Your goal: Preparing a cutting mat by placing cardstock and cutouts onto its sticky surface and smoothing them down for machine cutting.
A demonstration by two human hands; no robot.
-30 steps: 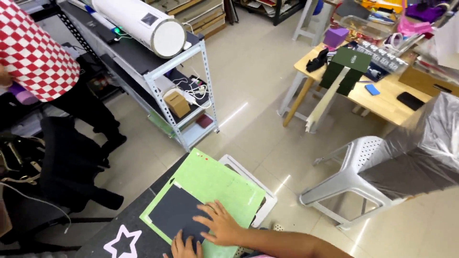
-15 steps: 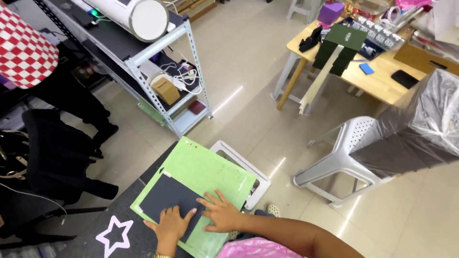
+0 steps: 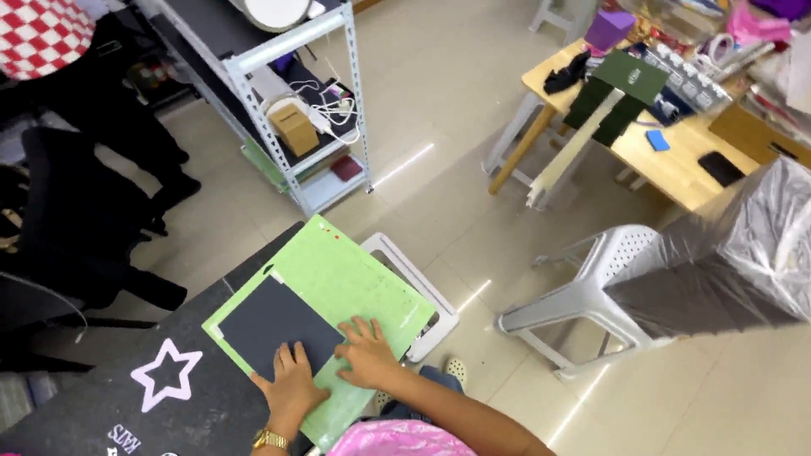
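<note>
Dark sheet: lies on green mat, long axis toward the mat's upper left. Left hand flat on its near corner; right hand beside, fingers spread flat, nothing gripped.

The cutting mat is light green with a faint grid, and the sheet lying on it is dark charcoal grey. The counter is black, with a pale pink star outline on it. The wristwatch is gold. A garment at the bottom edge is bright pink. The shirt of a person at top left is red and white checked. The stool is white, the floor beige.
</note>
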